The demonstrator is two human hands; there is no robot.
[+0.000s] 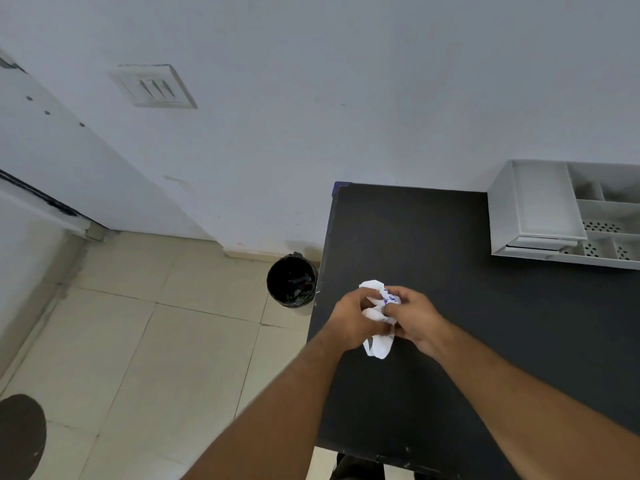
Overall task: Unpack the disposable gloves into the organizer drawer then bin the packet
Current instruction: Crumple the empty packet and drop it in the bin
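Head view: packet (378, 320), white, crumpled, clutched between left hand (353, 318) and right hand (414, 315) above black table (450, 341) edge. Bin (292, 279): floor, left of hands, nearer left hand. Organizer drawer (540, 206): far right.

A single wide-angle view looks from head height, forward and steeply down, over the near left corner of the dark surface (450, 306). Both forearms reach in from the bottom edge, so the left hand (349, 320) and right hand (415, 317) sit close, just below the middle of the frame. The white organizer (540, 209) is cut by the right edge, the tiled floor (156, 341) and black bin (292, 280) fill the left, and the wall (346, 81) takes the upper half, its lines bent by the lens.
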